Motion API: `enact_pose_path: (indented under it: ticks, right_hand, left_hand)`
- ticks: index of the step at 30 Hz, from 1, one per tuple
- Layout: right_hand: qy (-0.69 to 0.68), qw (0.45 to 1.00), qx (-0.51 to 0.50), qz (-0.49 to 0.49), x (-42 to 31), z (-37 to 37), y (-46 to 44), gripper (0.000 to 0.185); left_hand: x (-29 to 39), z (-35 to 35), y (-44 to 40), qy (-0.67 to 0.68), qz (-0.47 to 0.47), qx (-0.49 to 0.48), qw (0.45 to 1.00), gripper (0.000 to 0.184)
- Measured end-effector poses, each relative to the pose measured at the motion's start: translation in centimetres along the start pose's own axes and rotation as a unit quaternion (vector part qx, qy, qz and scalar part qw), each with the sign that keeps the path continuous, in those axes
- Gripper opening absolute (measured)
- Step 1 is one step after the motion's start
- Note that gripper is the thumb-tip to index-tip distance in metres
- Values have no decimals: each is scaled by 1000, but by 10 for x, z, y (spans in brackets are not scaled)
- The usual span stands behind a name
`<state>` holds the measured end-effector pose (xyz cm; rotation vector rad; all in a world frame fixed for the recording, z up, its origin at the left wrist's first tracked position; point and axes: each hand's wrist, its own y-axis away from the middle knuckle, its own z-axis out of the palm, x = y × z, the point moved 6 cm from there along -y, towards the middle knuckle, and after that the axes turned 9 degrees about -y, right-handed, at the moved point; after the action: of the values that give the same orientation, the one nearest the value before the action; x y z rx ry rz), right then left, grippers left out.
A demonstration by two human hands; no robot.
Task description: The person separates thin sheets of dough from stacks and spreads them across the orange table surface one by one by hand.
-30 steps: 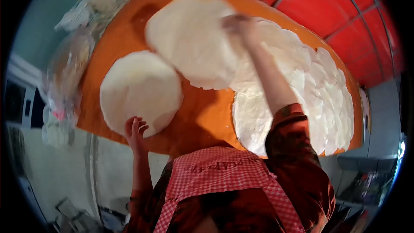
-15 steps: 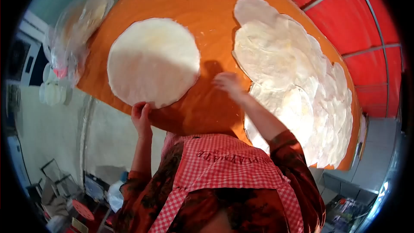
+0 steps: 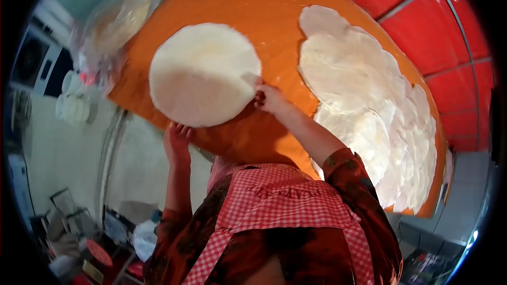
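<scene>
A round, flat sheet of dough [image 3: 203, 71] lies on the orange cloth [image 3: 274, 47], left of centre. My right hand [image 3: 268, 98] is closed at the sheet's right edge, its fingertips pinching the rim. At the near edge of the same sheet is my left hand [image 3: 178, 136], its fingers curled at the border; whether they grip it is hard to make out. To the right, many thin round sheets [image 3: 359, 84] overlap one another in a long spread along the cloth.
Clear plastic bags [image 3: 113, 21] with pale contents sit at the cloth's left edge. Red tiled wall [image 3: 422, 26] rises beyond the far right side. White containers [image 3: 73, 100] stand at the left. Furniture and a white bag [image 3: 144, 240] are at the lower left.
The sheet that my right hand was moving a second ago now lies among the overlapping ones. My right hand has since come left to the edge of the single sheet.
</scene>
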<state>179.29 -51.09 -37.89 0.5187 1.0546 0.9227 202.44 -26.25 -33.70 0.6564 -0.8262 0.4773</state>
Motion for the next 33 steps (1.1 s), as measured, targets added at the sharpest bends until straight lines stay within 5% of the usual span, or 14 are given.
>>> enact_pose_path:
  ticks: [3,6,7,9,12,13,16,20,24,28,31,33]
  right_hand:
    - [56,997,32,-46,-13,28,24,20]
    - [141,987,15,-71,-12,44,41,32]
    - [253,950,55,-175,-18,42,39,39]
    - [453,802,129,-368,-21,46,38,53]
    - [541,641,22,-544,-11,89,79,74]
    - [598,599,32,-532,-2,106,94,82]
    - [636,591,39,-494,4,140,119,84]
    - [656,460,16,-598,-2,172,154,81]
    - [693,541,-152,-451,44,185,129,81]
    - [664,571,-163,-455,38,187,106,61]
    - [585,690,-227,-360,28,180,85,41]
    - [564,701,-250,-356,31,171,65,34]
  left_hand:
    - [-1,-11,-1,46,-97,103,989,27]
    - [-9,-22,-15,77,-99,34,992,29]
    - [-18,-27,-27,96,-94,-31,990,24]
    - [-22,-34,-39,61,-97,16,993,21]
    - [5,-8,-31,7,-48,71,996,15]
    - [10,0,-31,17,-33,62,997,14]
    - [22,24,-29,88,-33,17,995,13]
    - [23,25,-38,187,-31,-97,977,14]
    - [19,38,-51,134,-32,-68,988,18]
    - [19,44,-60,80,-25,-48,995,23]
    - [38,64,-45,60,-11,-50,997,29]
    - [40,69,-45,52,-8,-58,997,33]
